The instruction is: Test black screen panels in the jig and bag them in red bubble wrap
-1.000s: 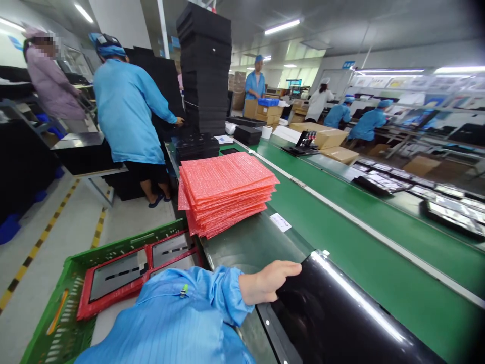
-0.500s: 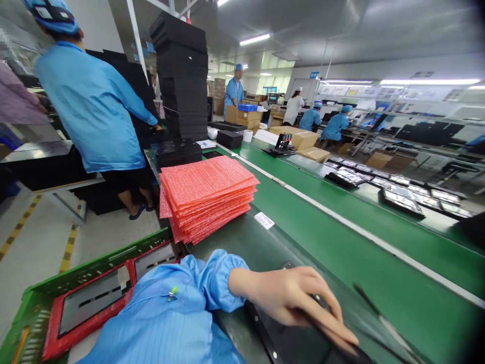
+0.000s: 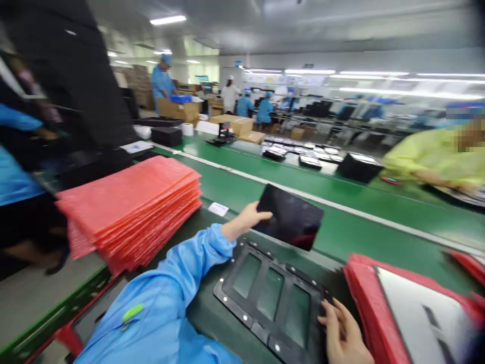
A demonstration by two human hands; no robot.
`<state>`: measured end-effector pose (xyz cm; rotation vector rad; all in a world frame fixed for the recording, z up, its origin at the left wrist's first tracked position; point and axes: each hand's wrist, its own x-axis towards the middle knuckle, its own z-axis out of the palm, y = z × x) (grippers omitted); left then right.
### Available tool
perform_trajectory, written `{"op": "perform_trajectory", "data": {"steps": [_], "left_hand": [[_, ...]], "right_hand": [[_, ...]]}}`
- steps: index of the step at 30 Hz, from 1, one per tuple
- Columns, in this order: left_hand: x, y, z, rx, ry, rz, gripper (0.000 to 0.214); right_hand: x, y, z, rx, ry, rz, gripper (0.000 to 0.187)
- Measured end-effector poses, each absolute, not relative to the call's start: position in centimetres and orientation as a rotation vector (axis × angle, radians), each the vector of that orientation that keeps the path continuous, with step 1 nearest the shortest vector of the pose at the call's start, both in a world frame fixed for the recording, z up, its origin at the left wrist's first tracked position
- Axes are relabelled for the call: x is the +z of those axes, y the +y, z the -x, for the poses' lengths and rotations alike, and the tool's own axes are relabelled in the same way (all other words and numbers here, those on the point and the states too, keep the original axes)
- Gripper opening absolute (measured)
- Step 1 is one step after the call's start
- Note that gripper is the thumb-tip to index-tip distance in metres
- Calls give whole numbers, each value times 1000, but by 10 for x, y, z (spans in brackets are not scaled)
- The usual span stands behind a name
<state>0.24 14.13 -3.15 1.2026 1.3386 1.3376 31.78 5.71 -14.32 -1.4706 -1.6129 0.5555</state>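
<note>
My left hand [image 3: 248, 220] pinches a thin, glossy black panel [image 3: 290, 217] by its near left corner, thumb on top. The panel is tilted and held just above and beyond a black rectangular frame [image 3: 285, 303]. This frame has three long openings and small round silvery dots along its border, and it lies on the dark green bench. At its right edge, the bent fingers of my right hand [image 3: 344, 336] grip the rim. Close beside that hand, a flat grey-white panel [image 3: 413, 293] rests on red bubble wrap [image 3: 366, 283].
A tall stack of red bubble-wrap bags [image 3: 129, 192] stands on the left, above a green crate's rim [image 3: 87, 298]. A green conveyor [image 3: 238, 192] with a white rail runs behind the bench. Across it, a person in yellow [image 3: 435, 146] works; black trays [image 3: 308, 161] sit farther back.
The view has swung right. My left hand, earlier down over the black item on the bench, now holds the glossy panel up, and the frame's openings show. My right hand has come into view.
</note>
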Motion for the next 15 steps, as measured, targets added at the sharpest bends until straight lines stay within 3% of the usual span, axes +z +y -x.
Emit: {"op": "perform_trajectory", "data": {"steps": [8, 15], "left_hand": [[-34, 229, 31, 1106, 1543, -1023, 37], [-32, 221, 50, 1122, 1759, -1139, 42]], "right_hand": [[-137, 60, -311, 594, -1483, 1400, 43], [-125, 49, -307, 657, -1453, 1396, 30]]}}
